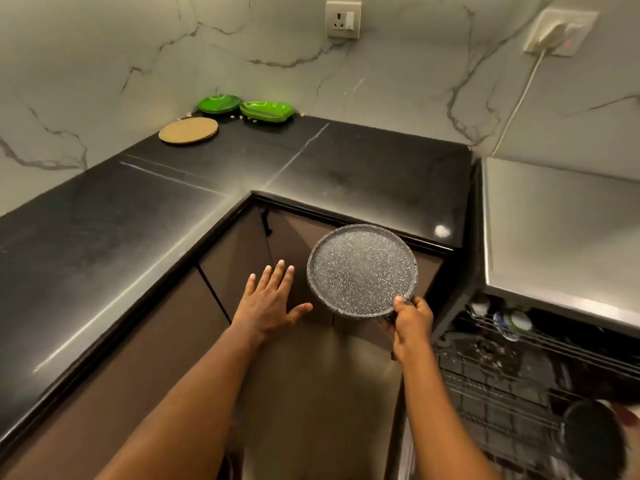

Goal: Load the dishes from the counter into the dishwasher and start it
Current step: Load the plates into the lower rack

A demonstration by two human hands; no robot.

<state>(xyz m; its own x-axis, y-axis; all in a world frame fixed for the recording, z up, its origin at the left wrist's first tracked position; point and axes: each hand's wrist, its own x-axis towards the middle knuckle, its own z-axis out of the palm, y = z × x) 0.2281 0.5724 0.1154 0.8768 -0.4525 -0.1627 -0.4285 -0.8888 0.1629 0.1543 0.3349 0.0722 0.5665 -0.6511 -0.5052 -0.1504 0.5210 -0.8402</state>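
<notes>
The right hand (pixel 412 320) grasps the speckled pan (pixel 362 270) at its five o'clock edge, the left hand (pixel 273 303) at nine o'clock splayed empty.

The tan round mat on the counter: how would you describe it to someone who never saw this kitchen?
Follow the black counter to its far corner, where the marble walls meet. Beside two stacks of green plates, on their left and nearer the camera, lies the tan round mat. It alone is flat, dull and brown; its neighbours are glossy green.
</notes>
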